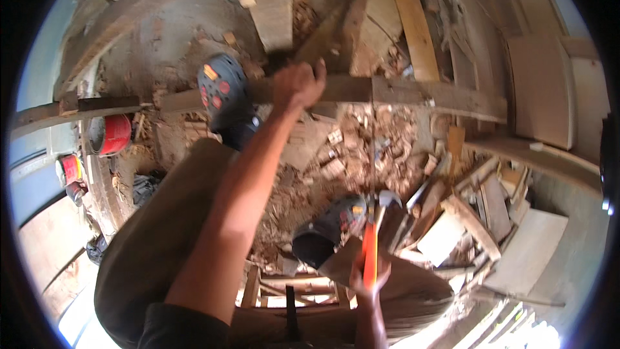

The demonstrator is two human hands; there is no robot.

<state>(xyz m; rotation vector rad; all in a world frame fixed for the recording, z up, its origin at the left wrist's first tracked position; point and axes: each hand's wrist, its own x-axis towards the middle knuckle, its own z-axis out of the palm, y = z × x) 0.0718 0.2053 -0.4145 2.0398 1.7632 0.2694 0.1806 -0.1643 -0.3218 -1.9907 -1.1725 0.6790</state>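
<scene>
A long wooden beam (349,89) runs from side to side in front of me. My left hand (300,84) is closed over its edge, the thumb sticking up. Beside that hand, my left foot in a dark clog (223,87) with coloured charms rests on the beam. My right hand (370,274) grips the orange handle of a handsaw (370,245). The thin blade, seen nearly edge-on, points away from me and meets the beam to the right of my left hand. How deep it sits in the wood I cannot tell.
Wood chips and offcuts (387,145) cover the ground under the beam. My other clog (326,229) is next to the saw handle. Loose boards (478,226) are piled at the right. A red tin (111,134) lies at the left, and planks (413,19) lean at the back.
</scene>
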